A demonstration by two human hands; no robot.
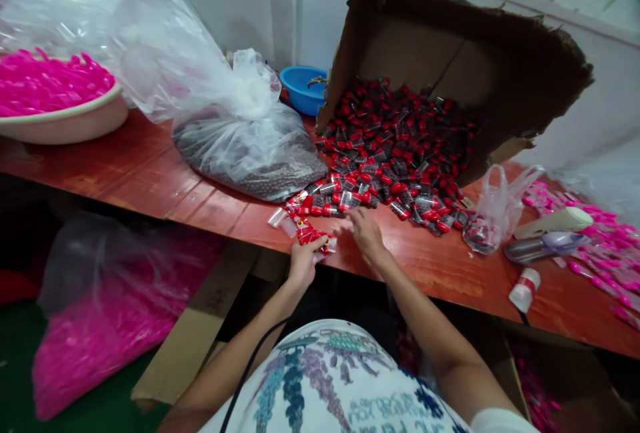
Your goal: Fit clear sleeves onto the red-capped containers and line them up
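Observation:
Near the table's front edge, my left hand [303, 262] is closed on a red printed plastic wrapper [306, 231], thumb on top. A small clear piece shows beside the thumb. Just to the right is my right hand [367, 238], its fingers slightly bent and apart with nothing visible in them. Its fingertips are close to the front of a heap of small clear bottles with red caps [395, 173] and dark contents. Clear tube-like pieces [283, 221] lie left of the wrapper.
The heap spills from a torn cardboard box [460, 66]. A tied clear bag of dark beads [250, 153] stands left of it, by a blue basin [305, 89]. A pale basin [65, 123] holds pink pieces. Rightward lie a heat-sealer-like tool [547, 244], a white roll [525, 289] and pink items [595, 239].

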